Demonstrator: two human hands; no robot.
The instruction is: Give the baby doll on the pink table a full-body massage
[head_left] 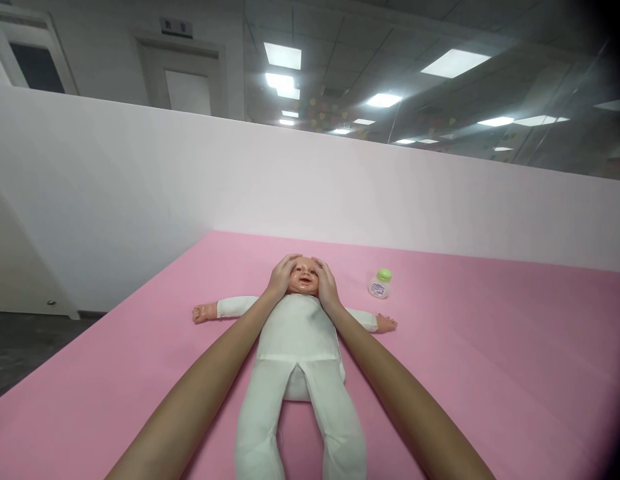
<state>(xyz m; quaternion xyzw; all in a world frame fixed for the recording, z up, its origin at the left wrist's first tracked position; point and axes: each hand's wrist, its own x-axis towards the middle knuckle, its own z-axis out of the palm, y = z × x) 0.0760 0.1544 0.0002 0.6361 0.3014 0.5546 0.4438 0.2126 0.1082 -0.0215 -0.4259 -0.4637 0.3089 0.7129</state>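
Note:
A baby doll (303, 327) with a white cloth body lies on its back, arms spread out and head toward the far side. Against the left side of its head rests my left hand (281, 275), with the fingers stretched over the temple toward the crown. My right hand (326, 280) lies along the opposite side in the same way, fingers extended near the forehead. Between the two hands the doll's face (305, 277) shows. To the right of the doll's head stands a small clear bottle (380, 285) with a green cap, apart from both hands.
The pink tabletop (465, 347) extends under the doll and bottle. Behind it runs a low white partition (340, 180). Off the table's left edge, a dark floor (20, 347) and a pale panel (20, 260) are visible.

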